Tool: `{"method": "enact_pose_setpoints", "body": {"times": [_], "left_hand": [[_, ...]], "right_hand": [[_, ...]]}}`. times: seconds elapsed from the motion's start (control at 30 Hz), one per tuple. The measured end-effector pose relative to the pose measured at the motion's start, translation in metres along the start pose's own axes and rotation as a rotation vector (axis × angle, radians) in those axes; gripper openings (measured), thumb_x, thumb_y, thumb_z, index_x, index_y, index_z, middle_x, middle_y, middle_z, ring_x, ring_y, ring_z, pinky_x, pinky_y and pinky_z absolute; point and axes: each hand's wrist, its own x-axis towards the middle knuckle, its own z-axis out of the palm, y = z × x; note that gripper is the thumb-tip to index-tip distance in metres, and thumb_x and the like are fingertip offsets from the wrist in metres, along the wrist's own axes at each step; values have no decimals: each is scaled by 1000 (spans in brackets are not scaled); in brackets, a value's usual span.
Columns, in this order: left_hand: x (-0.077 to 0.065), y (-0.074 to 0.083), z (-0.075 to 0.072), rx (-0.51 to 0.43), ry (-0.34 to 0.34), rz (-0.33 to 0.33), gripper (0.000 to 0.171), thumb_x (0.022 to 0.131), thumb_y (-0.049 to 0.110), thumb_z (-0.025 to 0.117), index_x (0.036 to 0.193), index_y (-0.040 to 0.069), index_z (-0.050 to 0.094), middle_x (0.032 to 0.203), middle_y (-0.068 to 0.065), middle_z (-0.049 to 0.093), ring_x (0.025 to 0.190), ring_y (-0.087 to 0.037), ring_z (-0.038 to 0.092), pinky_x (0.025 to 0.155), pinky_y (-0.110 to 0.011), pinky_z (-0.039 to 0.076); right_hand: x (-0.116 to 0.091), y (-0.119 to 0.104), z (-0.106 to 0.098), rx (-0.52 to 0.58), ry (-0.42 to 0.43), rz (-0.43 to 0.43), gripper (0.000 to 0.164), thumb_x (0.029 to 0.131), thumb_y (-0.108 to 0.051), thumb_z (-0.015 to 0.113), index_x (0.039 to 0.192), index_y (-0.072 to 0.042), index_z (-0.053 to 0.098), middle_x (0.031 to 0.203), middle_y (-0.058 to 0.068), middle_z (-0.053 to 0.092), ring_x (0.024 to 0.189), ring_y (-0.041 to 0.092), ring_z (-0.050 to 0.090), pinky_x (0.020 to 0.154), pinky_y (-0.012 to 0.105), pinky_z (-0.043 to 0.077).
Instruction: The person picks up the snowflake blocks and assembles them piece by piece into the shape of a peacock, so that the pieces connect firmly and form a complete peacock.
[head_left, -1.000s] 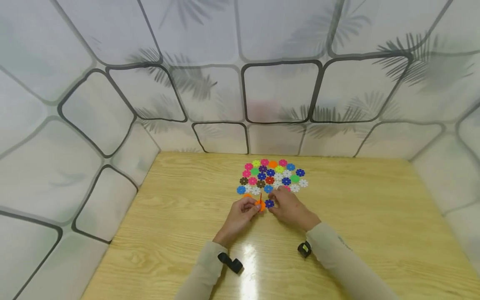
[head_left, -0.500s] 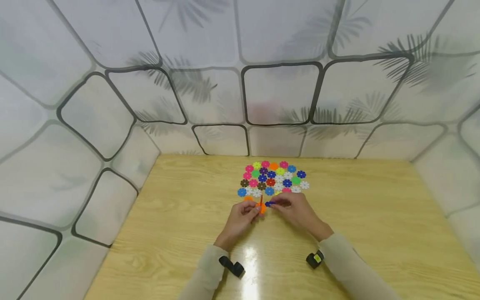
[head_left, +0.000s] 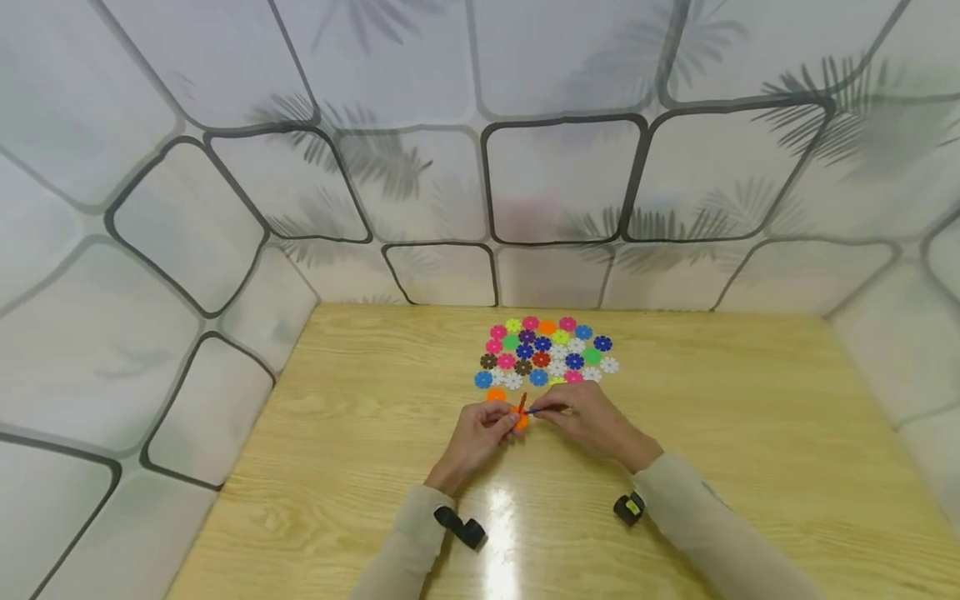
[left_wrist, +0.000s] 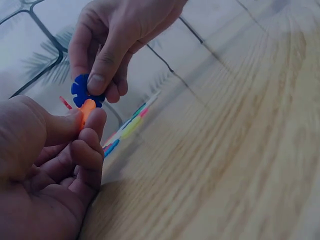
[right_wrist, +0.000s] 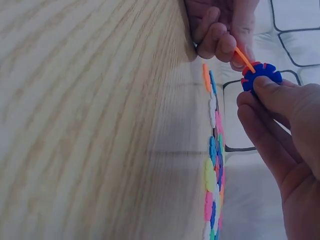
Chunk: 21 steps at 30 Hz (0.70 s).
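Observation:
My left hand pinches an orange notched plastic disc between thumb and fingers, a little above the table. A red notched disc stands up at the orange one's edge, crosswise to it. Thumb and forefinger of my right hand pinch a dark blue notched disc. In both wrist views the blue disc stands crosswise against the orange disc's edge; whether their slots interlock I cannot tell. The red disc is mostly hidden behind the blue one in the right wrist view.
Several loose notched discs in many colours lie flat in a group beyond the hands. One loose orange disc lies near the left fingertips. The wooden table meets a patterned wall at the back.
My right hand has lifted the dark blue disc, turned it edge-on and brought it leftward against the orange disc. The left hand keeps its hold, nearly unmoved.

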Motion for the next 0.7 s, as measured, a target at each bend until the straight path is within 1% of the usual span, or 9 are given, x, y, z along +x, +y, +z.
{"method": "enact_pose_setpoints", "body": {"times": [0.13, 0.17, 0.23, 0.3, 0.37, 0.47, 0.57, 0.63, 0.7], "left_hand": [[-1, 1, -3, -26, -19, 9, 20, 109, 2, 63, 112, -15, 73, 81, 6, 78, 71, -3, 68, 66, -18, 56], [-2, 1, -4, -30, -20, 8, 20, 109, 2, 63, 112, -15, 72, 81, 7, 77, 71, -3, 68, 66, -17, 56], [-2, 1, -5, -34, -15, 1, 21, 109, 4, 64, 113, -14, 74, 81, 9, 77, 71, -3, 67, 67, -17, 55], [-3, 0, -4, -39, -6, -8, 21, 108, 7, 66, 113, -11, 74, 84, 8, 78, 74, -4, 68, 69, -18, 55], [-4, -1, -3, -30, 19, -13, 21, 108, 11, 68, 114, -8, 76, 89, 7, 78, 78, -5, 67, 72, -19, 55], [-6, -1, 0, -26, 83, -15, 20, 105, 14, 73, 112, -5, 77, 96, 6, 74, 83, -6, 65, 74, -19, 54], [-6, 0, 5, -32, 144, 8, 18, 103, 12, 75, 109, -6, 75, 94, 8, 70, 82, -5, 61, 72, -18, 52], [-5, -2, 7, -37, 158, 27, 17, 102, 10, 76, 107, -6, 74, 93, 8, 70, 81, -6, 62, 72, -19, 53], [-3, -4, 6, -38, 167, 45, 15, 101, 10, 76, 104, -5, 73, 91, 8, 69, 79, -5, 62, 72, -19, 53]], "right_hand": [[7, -1, -1, -7, -33, -50, 14, 94, 1, 81, 104, -8, 84, 98, 4, 85, 86, 16, 80, 77, 27, 64], [9, -1, -2, 0, -42, -55, 14, 94, 2, 81, 104, -8, 84, 99, 5, 85, 86, 17, 80, 77, 27, 64], [10, -1, -3, 9, -56, -37, 14, 95, 1, 80, 105, -7, 84, 100, 5, 85, 88, 18, 80, 79, 26, 65], [10, 1, -4, -3, -54, 8, 13, 97, -1, 80, 108, -7, 83, 101, 5, 84, 89, 17, 80, 81, 26, 65], [10, 2, -7, -49, -35, 92, 15, 97, -6, 81, 112, -6, 82, 104, 4, 82, 89, 17, 77, 80, 27, 65], [8, 9, -9, -211, -12, 257, 27, 98, -13, 82, 123, -3, 78, 110, 7, 73, 93, 19, 66, 81, 32, 60], [4, 18, -13, -327, -33, 389, 32, 99, -14, 80, 127, 1, 76, 112, 10, 62, 97, 22, 56, 83, 38, 55], [2, 25, -11, -359, -57, 423, 33, 101, -18, 78, 127, 2, 75, 113, 10, 61, 101, 24, 55, 85, 41, 55], [2, 29, -7, -364, -71, 421, 38, 102, -24, 78, 130, 1, 74, 115, 10, 63, 103, 24, 57, 86, 41, 56]]}}
